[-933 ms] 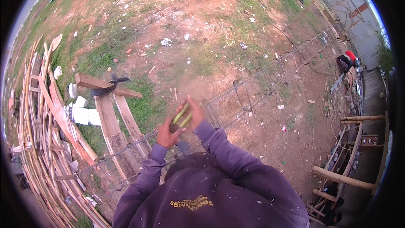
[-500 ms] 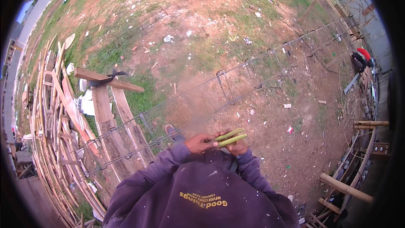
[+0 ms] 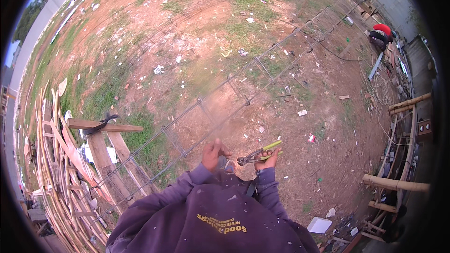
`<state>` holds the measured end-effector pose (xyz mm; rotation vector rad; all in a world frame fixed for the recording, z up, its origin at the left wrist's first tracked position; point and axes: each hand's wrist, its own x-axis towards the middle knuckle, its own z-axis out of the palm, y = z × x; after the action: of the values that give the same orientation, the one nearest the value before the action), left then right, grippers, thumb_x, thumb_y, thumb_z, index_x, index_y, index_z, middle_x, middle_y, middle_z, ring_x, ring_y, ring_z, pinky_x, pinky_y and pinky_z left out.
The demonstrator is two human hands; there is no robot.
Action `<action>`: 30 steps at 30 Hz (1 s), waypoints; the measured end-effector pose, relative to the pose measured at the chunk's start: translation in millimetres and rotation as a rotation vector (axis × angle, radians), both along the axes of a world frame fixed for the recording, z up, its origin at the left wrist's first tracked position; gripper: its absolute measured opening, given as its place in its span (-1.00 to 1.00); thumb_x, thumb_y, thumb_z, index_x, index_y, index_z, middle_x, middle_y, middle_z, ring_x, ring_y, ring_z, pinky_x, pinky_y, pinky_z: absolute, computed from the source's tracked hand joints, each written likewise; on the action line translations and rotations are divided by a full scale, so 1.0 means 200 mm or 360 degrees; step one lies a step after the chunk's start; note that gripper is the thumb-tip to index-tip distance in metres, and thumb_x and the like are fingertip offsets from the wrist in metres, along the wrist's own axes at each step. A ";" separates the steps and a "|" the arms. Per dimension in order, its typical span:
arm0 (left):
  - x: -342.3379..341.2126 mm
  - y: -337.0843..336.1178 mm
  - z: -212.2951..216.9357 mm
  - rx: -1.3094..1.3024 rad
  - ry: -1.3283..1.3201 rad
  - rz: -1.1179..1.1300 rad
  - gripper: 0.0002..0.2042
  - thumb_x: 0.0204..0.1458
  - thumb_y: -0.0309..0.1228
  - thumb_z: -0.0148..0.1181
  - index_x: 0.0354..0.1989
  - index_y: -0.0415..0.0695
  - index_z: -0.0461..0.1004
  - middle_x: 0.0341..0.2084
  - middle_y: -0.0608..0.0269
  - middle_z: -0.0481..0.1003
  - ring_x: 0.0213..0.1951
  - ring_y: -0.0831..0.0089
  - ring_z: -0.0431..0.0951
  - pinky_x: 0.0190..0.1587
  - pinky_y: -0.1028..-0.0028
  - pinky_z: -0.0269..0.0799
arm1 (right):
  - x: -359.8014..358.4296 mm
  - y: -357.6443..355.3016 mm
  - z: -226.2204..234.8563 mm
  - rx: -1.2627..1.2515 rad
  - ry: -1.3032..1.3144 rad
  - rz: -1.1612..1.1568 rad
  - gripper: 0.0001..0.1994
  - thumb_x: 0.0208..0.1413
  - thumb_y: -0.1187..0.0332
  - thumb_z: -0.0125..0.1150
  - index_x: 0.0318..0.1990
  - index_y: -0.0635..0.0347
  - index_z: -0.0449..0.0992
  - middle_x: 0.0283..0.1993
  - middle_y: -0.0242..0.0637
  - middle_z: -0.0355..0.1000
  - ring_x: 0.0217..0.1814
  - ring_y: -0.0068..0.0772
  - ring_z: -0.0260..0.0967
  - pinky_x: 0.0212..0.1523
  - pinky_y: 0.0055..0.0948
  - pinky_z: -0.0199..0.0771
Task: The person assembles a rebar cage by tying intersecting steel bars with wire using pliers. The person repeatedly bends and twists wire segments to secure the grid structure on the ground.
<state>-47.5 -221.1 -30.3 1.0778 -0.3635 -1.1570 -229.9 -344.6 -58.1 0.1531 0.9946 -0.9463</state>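
My right hand is wrapped round a pair of pincers with a dark metal head and yellow-green handles. The head points left, toward my other hand. My left hand is a little way off from the tool, its fingers apart and nothing visible in them. Just beyond both hands, a long rebar cage of thin steel bars and square stirrups runs slantwise from lower left to upper right.
At left, a wooden trestle with a dark strip tied on it props the cage, beside a pile of bamboo poles. Bamboo rails stand at right. A person in red bends down at far right. Litter dots the ground.
My hands have drawn apart; the left no longer touches the pincers. The pincers have turned, so their head now shows. The view has shifted, and the cage appears nearer my hands.
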 end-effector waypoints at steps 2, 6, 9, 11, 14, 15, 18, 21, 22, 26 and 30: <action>0.04 -0.07 0.05 -0.0166 -0.0089 -0.0237 -0.59 0.29 -0.13 -0.13 -0.47 -0.23 0.35 -0.54 0.17 0.48 -0.37 0.34 0.55 -0.31 0.41 0.46 | 0.00 -0.12 0.04 -0.0118 0.0001 -0.0135 -0.44 0.11 -0.30 -0.04 -0.64 -0.05 0.18 -0.64 -0.47 0.20 -0.59 -0.43 0.17 -0.50 -0.38 0.25; 0.09 -0.26 0.17 -0.0171 -0.0190 -0.0684 -0.59 0.29 -0.15 -0.13 -0.47 -0.23 0.36 -0.57 0.18 0.47 -0.37 0.37 0.55 -0.30 0.39 0.47 | 0.16 -0.19 0.10 -0.0265 -0.0116 0.0198 -0.45 0.19 -0.20 -0.08 -0.65 0.01 0.25 -0.33 -0.27 0.48 -0.21 -0.22 0.40 -0.27 -0.28 0.40; 0.12 -0.36 0.22 -0.0140 -0.0247 -0.0945 -0.60 0.29 -0.16 -0.13 -0.47 -0.24 0.36 -0.59 0.19 0.45 -0.40 0.39 0.54 -0.31 0.40 0.46 | 0.33 -0.21 0.06 -0.0196 -0.0087 0.0326 -0.45 0.21 -0.21 -0.13 -0.65 0.00 0.22 -0.32 -0.22 0.49 -0.16 -0.16 0.41 -0.12 -0.08 0.39; 0.17 -0.38 0.24 -0.0150 -0.0378 -0.1018 -0.59 0.29 -0.16 -0.13 -0.48 -0.24 0.36 -0.62 0.19 0.44 -0.46 0.42 0.52 -0.36 0.44 0.44 | 0.39 -0.25 0.03 -0.0151 0.0007 0.0419 -0.45 0.20 -0.23 -0.14 -0.65 -0.02 0.20 -0.36 -0.24 0.48 -0.14 -0.14 0.42 -0.07 0.04 0.34; 0.31 -0.33 0.27 -0.0183 -0.0366 -0.0634 -0.59 0.29 -0.16 -0.13 -0.50 -0.23 0.34 -0.70 0.20 0.38 -0.59 0.44 0.45 -0.47 0.47 0.37 | 0.36 -0.38 0.01 -0.0146 0.0208 0.0475 -0.45 0.19 -0.26 -0.16 -0.63 -0.04 0.17 -0.45 -0.27 0.44 -0.12 -0.14 0.43 -0.05 0.17 0.29; 0.36 -0.30 0.26 -0.0144 -0.0282 -0.0342 -0.59 0.29 -0.16 -0.14 -0.52 -0.22 0.32 -0.73 0.21 0.35 -0.64 0.44 0.41 -0.52 0.47 0.34 | 0.34 -0.45 0.01 -0.0134 0.0319 0.0442 -0.45 0.18 -0.27 -0.16 -0.63 -0.05 0.16 -0.48 -0.28 0.43 -0.11 -0.14 0.43 -0.05 0.21 0.27; 0.59 -0.24 0.22 -0.0173 -0.0138 0.0390 -0.58 0.28 -0.15 -0.12 -0.56 -0.17 0.29 -0.77 0.25 0.31 -0.71 0.49 0.34 -0.62 0.48 0.29 | 0.23 -0.71 0.01 -0.0374 0.0864 0.0755 -0.47 0.16 -0.26 -0.11 -0.56 -0.01 0.25 -0.53 -0.30 0.39 -0.20 -0.16 0.45 -0.09 0.12 0.37; 0.78 -0.09 0.14 0.0037 -0.0181 0.0875 -0.59 0.26 -0.09 -0.08 -0.57 -0.10 0.24 -0.80 0.31 0.24 -0.74 0.52 0.30 -0.69 0.51 0.23 | 0.12 -0.96 -0.03 -0.0822 0.1761 0.1074 -0.43 0.14 -0.24 -0.05 -0.37 0.19 0.43 -0.53 -0.19 0.44 -0.40 -0.23 0.49 -0.30 -0.16 0.50; 0.83 -0.03 0.12 0.0102 -0.0169 0.1013 -0.58 0.25 -0.07 -0.06 -0.57 -0.09 0.24 -0.80 0.32 0.24 -0.74 0.52 0.30 -0.69 0.51 0.23 | 0.12 -1.03 -0.06 -0.1041 0.2097 0.1105 -0.40 0.13 -0.24 -0.04 -0.32 0.24 0.46 -0.53 -0.15 0.45 -0.46 -0.26 0.49 -0.36 -0.20 0.50; 0.88 0.21 0.02 0.0437 -0.0221 0.1304 -0.56 0.19 0.02 -0.01 -0.57 -0.06 0.24 -0.82 0.33 0.24 -0.78 0.53 0.28 -0.73 0.53 0.20 | -0.04 -1.29 -0.22 -0.0930 0.2280 0.1601 -0.36 0.10 -0.21 0.03 -0.29 0.38 0.47 -0.56 -0.22 0.47 -0.66 -0.37 0.40 -0.58 -0.40 0.39; 0.81 0.29 -0.06 0.0377 -0.0245 0.1518 -0.58 0.18 0.01 0.02 -0.56 -0.04 0.25 -0.83 0.35 0.22 -0.78 0.53 0.28 -0.72 0.56 0.17 | -0.23 -1.47 -0.57 -0.0567 0.2025 0.2115 -0.47 0.06 -0.10 0.12 -0.25 0.30 0.54 -0.52 -0.11 0.51 -0.54 -0.32 0.49 -0.44 -0.29 0.48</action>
<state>114.7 -163.7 -41.9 1.3295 0.1854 -0.2652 -275.1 -638.9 -171.1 -1.4173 1.6372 0.1798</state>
